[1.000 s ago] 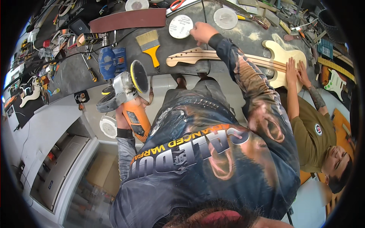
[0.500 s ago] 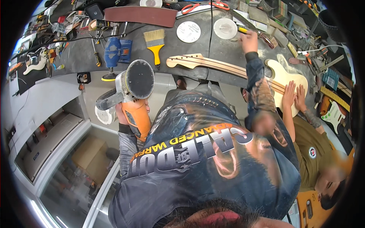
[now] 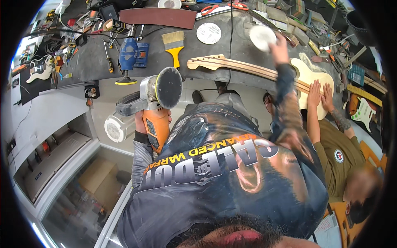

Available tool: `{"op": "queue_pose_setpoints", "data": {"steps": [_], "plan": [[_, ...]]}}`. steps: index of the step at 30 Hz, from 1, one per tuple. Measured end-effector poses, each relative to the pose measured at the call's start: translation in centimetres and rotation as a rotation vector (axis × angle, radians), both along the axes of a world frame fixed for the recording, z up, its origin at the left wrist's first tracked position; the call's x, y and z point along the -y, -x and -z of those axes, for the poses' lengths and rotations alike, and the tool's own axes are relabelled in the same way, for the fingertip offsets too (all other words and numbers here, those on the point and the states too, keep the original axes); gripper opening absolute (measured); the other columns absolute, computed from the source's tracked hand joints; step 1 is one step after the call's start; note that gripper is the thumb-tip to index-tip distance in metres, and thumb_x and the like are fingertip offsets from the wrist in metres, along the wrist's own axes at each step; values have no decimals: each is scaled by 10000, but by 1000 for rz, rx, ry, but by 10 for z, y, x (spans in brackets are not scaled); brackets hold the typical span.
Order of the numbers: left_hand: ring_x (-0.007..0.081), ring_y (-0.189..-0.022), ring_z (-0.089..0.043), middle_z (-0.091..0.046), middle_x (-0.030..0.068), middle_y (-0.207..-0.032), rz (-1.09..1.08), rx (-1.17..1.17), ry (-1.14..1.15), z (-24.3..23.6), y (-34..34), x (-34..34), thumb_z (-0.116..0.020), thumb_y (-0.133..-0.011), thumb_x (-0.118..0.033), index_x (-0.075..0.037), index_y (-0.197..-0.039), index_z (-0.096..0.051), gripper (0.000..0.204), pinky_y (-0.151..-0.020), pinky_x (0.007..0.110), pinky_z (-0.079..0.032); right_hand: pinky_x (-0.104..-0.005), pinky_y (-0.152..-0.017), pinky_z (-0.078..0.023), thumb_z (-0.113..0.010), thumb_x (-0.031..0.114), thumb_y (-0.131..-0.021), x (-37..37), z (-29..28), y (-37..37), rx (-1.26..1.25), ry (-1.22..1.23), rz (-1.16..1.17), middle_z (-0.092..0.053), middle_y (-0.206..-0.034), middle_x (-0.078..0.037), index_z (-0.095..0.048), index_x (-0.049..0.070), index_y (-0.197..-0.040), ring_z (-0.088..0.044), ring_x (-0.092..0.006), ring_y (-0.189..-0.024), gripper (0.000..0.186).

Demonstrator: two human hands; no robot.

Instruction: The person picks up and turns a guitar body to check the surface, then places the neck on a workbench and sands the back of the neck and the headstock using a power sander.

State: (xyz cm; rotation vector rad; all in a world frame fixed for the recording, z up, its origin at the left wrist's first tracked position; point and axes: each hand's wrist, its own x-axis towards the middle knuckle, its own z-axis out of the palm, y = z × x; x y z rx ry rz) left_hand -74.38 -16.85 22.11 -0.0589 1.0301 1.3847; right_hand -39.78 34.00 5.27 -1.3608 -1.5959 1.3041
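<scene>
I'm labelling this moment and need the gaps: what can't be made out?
Head view:
- Left hand: partly hidden behind the orange power tool.
- Pale disc at the right hand: surface details blurred.
- Guitar neck: one stretch covered by the right sleeve.

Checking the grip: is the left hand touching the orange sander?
Touching: the head view shows the left hand wrapped around the orange body of the sander.

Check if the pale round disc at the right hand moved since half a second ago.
Yes. The pale round disc has shifted right, farther from the long reddish-brown strip.
</scene>
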Motion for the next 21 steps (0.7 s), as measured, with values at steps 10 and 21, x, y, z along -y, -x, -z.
{"op": "queue_pose_setpoints", "data": {"steps": [10, 21], "plan": [[396, -935, -744, -706, 280, -1147, 34, 86, -176, 17, 17, 35, -634, -842, -802, 26, -1424, -593, 1013, -799, 453, -626, -368, -1005, -478, -650, 123, -916, 293, -57, -41, 306, 153, -841, -577, -1083, -130, -580, 74, -1159, -569, -298, -1082, 258], [389, -967, -745, -702, 271, -1179, 29, 101, -253, 16, 18, 58, -639, -839, -797, 43, -1432, -580, 1030, -825, 451, -627, -320, -941, -496, -650, 646, -1037, 285, -116, -13, 377, 748, -1036, -589, -1127, -45, -554, 39, -1259, -565, -149, -1050, 653]]}}
